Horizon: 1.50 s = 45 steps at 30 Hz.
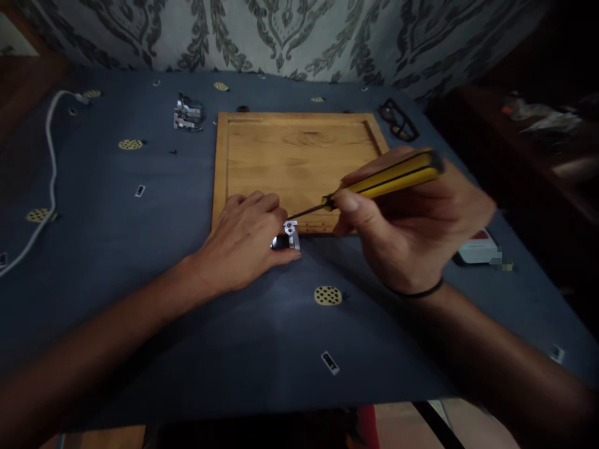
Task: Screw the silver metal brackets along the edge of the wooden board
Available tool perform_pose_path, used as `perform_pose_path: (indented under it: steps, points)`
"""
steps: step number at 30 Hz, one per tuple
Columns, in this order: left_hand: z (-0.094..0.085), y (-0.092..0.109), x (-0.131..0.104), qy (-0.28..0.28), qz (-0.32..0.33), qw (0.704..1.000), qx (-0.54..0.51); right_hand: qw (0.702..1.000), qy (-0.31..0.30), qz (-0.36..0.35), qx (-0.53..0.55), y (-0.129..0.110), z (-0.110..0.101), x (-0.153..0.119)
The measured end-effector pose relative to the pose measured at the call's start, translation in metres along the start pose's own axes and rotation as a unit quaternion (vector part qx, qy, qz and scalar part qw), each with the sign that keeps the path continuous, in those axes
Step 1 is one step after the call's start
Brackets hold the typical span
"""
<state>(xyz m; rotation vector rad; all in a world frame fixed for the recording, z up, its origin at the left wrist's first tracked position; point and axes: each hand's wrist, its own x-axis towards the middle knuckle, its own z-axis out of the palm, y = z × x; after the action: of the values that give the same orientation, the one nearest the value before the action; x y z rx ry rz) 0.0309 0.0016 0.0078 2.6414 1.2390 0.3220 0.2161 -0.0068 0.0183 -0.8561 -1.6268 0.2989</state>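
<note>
A wooden cabinet door panel (299, 149) with a raised frame lies flat on the cloth. At its near edge sits a shiny metal hinge (292, 232), and my left hand (248, 234) is closed on it, thumb along the near side and fingers over the panel's frame. My right hand (412, 218) grips a screwdriver (390, 178) by its yellow and black handle. The shaft slants down to the left, its tip close to the hinge; whether it touches a screw is hidden by my left fingers. Small dark holes show in the frame right of the hinge.
Several metal hinge parts (188, 113) lie left of the panel's far corner, near a small dark screw (173, 151). Black-framed glasses (397, 120) rest at the far right. A white cable (52, 149) runs along the left. A white box (480, 248) lies beyond my right wrist.
</note>
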Motion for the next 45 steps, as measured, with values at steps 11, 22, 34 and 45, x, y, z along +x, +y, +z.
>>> perform_pose_path:
  steps: [11,22,34,45]
  points:
    - [-0.001,0.001,0.0,0.004,-0.005,1.0,0.004,0.998,-0.019,-0.011,-0.05,0.004,-0.004,0.001]
    - [0.001,0.0,0.0,0.006,0.003,1.0,0.006,0.996,-0.056,0.038,-0.059,0.004,-0.004,-0.003]
    - [0.0,0.0,0.0,0.002,0.001,1.0,0.007,0.998,-0.047,-0.013,-0.046,0.002,-0.002,0.001]
    - [-0.001,0.001,-0.001,0.003,0.005,1.0,0.003,0.995,-0.058,0.071,0.045,0.004,0.001,0.006]
